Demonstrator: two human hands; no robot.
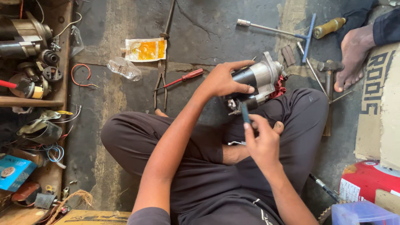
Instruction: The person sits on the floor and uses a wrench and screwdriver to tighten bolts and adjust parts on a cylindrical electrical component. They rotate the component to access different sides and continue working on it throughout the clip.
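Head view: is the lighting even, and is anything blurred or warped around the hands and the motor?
Head view: soft daylight, no hard shadows; the left hand and the starter motor are sharp, with mild glare on its metal housing; the right hand and its dark tool are slightly soft; edges bow from the wide lens.

A repair workshop, set up on a stained concrete floor (pixel 208 25): scattered pliers (pixel 160 81), red screwdriver (pixel 183 78), hammer (pixel 330 68), T-handle wrench (pixel 287 31), plus shelves of motor parts (pixel 29 50) and loose wires (pixel 54 152).
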